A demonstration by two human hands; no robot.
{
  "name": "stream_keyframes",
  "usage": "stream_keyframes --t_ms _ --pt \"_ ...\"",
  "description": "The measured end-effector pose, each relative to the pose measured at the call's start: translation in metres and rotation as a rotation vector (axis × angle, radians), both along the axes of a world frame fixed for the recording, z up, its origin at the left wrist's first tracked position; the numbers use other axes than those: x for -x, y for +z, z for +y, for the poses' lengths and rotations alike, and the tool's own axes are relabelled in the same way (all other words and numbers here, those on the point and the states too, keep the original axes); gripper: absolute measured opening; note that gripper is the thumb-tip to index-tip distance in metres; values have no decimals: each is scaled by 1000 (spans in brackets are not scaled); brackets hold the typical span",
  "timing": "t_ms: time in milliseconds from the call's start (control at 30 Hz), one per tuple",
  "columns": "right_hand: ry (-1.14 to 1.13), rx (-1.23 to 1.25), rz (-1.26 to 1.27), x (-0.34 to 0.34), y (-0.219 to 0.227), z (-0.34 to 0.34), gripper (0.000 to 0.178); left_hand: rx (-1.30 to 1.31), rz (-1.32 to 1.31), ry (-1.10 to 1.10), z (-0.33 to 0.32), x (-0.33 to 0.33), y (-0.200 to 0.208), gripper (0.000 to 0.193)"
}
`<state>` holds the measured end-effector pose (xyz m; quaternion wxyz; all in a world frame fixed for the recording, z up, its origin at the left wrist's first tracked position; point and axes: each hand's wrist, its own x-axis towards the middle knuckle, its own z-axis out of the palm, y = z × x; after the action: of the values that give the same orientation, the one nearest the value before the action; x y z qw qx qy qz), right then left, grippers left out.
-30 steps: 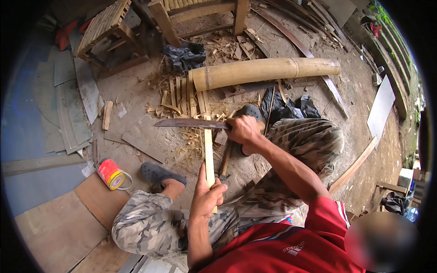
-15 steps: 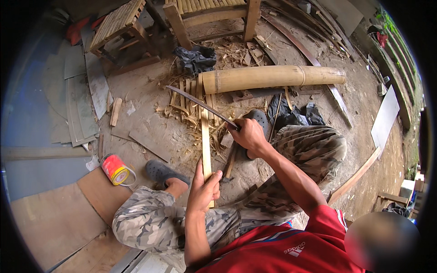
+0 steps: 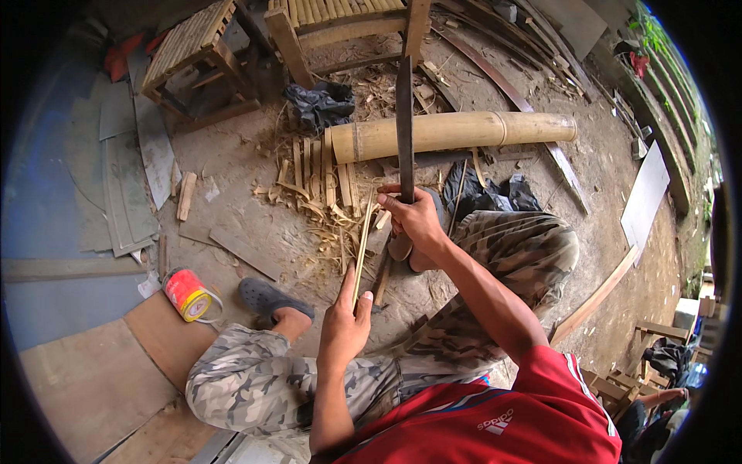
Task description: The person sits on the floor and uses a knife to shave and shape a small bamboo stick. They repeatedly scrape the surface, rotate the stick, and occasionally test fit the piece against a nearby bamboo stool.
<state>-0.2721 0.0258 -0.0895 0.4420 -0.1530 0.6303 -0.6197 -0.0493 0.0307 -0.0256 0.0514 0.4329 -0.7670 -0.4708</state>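
Both arms come in from the lower edge, bare below a red short sleeve. Left forearm runs nearly straight up the frame, wrist straight, left hand [image 3: 345,319] held approx. mid-frame between the knees. Its fingers are curled in a pinch grip w/ thumb on the right side and index finger stretched up along what it holds. Right arm is extended fwd & up-left from the shoulder, elbow only slightly bent. Right hand [image 3: 413,219] is higher & farther out than the left, closed in a full fist, knuckles facing left, wrist cocked a bit back. The 2 hands are near each other, not touching.
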Motion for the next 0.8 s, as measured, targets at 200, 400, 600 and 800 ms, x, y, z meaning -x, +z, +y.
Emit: stream_keyframes --t_ms 200,400,600,800 --pt "25 7 4 2 -2 0 19 -34 -111 -1 -5 6 8 57" --pt "15 -57 31 11 0 -8 11 -24 185 -11 -11 -10 -20 50" --pt "-61 -55 7 13 -14 -11 10 -318 137 44 -13 -13 -12 49" --pt "-418 -18 -92 115 -30 -6 30 -906 434 623 -19 -91 11 45"
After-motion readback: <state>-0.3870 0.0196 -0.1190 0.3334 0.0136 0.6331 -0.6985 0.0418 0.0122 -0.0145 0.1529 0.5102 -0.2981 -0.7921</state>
